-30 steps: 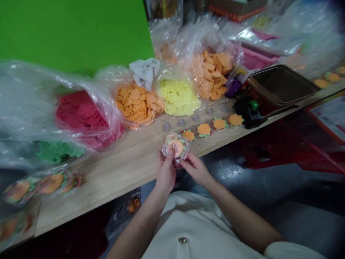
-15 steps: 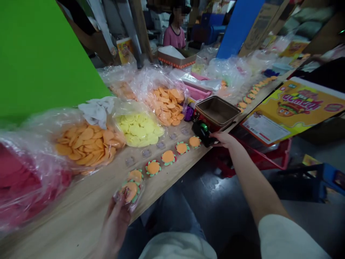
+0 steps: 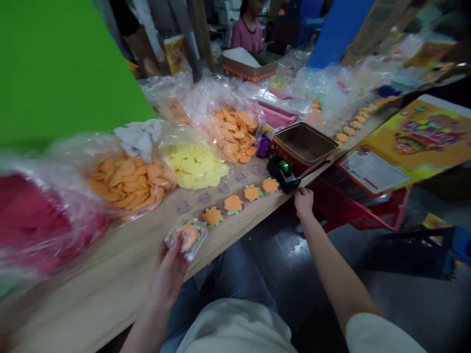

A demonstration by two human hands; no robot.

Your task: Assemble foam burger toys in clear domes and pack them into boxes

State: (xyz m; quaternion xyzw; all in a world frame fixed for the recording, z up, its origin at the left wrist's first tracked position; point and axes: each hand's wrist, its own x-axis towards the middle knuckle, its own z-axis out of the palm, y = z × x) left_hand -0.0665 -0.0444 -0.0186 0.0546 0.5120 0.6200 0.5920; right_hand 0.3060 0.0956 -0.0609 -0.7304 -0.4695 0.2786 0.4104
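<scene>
Two hands showed in the head view. The left hand (image 3: 167,274) gripped a clear plastic packet (image 3: 186,236) holding an orange-and-green flower cutout above the pale wooden surface (image 3: 91,289); the right hand (image 3: 303,203), fingers empty and slightly curled, had just drawn back from a black green-buttoned machine (image 3: 282,175).

Head cam; fwd/down at l. hand (image 3: 168,274)

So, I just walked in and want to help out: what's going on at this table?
A person's left hand holds a clear plastic packet containing an orange flower shape at the edge of the wooden table. Their right hand is near a black device with a green button. Loose flower shapes lie in a row beside a bag of yellow discs.
</scene>
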